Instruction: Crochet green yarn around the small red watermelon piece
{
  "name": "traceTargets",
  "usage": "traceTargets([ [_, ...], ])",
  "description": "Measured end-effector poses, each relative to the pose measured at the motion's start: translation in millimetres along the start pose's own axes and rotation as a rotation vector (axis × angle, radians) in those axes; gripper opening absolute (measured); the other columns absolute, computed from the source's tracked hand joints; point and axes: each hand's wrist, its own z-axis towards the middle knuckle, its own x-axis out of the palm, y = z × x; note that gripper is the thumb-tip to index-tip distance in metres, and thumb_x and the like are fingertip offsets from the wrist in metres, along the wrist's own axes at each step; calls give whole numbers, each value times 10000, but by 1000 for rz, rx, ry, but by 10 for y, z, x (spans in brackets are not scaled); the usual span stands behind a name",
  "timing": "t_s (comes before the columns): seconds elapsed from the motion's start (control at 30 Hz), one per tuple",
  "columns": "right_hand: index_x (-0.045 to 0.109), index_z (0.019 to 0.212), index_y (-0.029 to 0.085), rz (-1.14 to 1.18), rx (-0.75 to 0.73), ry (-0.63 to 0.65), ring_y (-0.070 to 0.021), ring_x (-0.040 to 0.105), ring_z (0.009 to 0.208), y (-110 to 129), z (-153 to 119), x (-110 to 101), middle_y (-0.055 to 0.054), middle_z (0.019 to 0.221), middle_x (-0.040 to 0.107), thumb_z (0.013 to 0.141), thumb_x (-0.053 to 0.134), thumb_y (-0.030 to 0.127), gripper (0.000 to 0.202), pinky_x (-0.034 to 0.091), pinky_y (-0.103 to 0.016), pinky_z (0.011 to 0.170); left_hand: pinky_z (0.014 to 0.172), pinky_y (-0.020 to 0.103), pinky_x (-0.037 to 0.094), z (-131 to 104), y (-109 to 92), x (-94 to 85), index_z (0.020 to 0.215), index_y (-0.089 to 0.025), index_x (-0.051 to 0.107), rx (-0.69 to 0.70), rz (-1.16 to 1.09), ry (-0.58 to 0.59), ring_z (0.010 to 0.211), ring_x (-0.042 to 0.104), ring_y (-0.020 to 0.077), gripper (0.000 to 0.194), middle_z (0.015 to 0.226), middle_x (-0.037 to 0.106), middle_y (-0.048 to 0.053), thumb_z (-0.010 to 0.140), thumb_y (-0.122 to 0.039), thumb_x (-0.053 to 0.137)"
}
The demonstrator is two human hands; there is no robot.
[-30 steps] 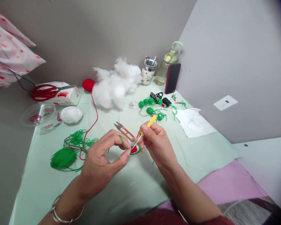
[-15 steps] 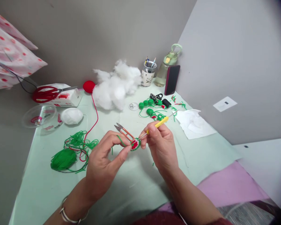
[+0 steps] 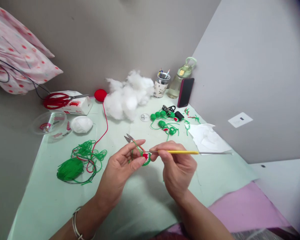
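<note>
Crochet piece [image 3: 147, 161]: red within a white and green edge, it is held up between two hands over the surface [image 3: 137, 206].
Left hand [image 3: 121, 166]: its grip is narrow, the thumb pressing the piece against the fingers; we see a bracelet [image 3: 74, 221] at the wrist.
Green strand [image 3: 136, 144]: it runs over the raised fingers of the left hand.
Right hand [image 3: 180, 166]: its grip is closed around the yellow handle of a hook [image 3: 182, 152], fingertips close by the piece's right edge; we cannot tell if they touch it.
Hook: it lies nearly level, one metal end at the piece's top edge, the other pointing right, toward the tissue [image 3: 210, 138].
Snips [image 3: 129, 137]: they rest just behind the left fingers, blades showing.
Left side: we find a green skein [image 3: 70, 169], a white ball [image 3: 82, 124] and red scissors [image 3: 56, 101] on a box [image 3: 83, 106].
Back: white stuffing [image 3: 128, 96] sits beside a red ball [image 3: 100, 95].
Right side: green beads [image 3: 161, 124] lie in front of a phone [image 3: 185, 92], which leans upright near a bottle [image 3: 173, 88].
</note>
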Motion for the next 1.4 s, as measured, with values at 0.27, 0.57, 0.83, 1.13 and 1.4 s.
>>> traceTargets([
  [0.27, 750, 923, 253, 41, -34, 181, -178, 675, 764, -12, 25, -15, -26, 832, 736, 919, 675, 194, 96, 544, -316, 648, 835, 237, 461, 1, -83, -29, 1250, -342, 687, 44, -59, -32, 832, 559, 114, 440, 828, 599, -35, 827, -273, 787],
  [0.57, 703, 1166, 287, -229, -185, 357, -186, 646, 916, -6, 18, -23, -46, 981, 704, 915, 583, 29, 379, 537, -322, 723, 840, 248, 474, 12, -141, -7, 1362, -253, 583, -6, -145, -76, 803, 591, 106, 630, 830, 628, -42, 781, -282, 826],
  [0.83, 736, 1113, 336, -219, -143, 234, -202, 647, 909, -9, -13, 19, -35, 950, 721, 937, 574, 62, 364, 519, -348, 744, 935, 310, 433, 10, -141, -9, 1286, -254, 646, 2, -87, -70, 1026, 611, 203, 551, 841, 642, -10, 770, -291, 834],
  [1.13, 760, 984, 282, 117, 188, 273, -190, 673, 946, -50, 73, 3, -38, 963, 738, 953, 614, 204, 168, 537, -338, 830, 685, 242, 449, 72, -157, -95, 1259, -264, 654, 2, 2, 19, 764, 557, 133, 494, 894, 640, 3, 789, -327, 794],
  [1.4, 711, 872, 237, 328, 462, 185, -150, 640, 735, -68, 159, -45, -26, 844, 714, 870, 722, 374, 137, 536, -280, 690, 634, 251, 492, 354, -440, -946, 801, -204, 747, 198, 193, -271, 713, 574, 152, 262, 781, 656, 14, 789, -466, 756],
])
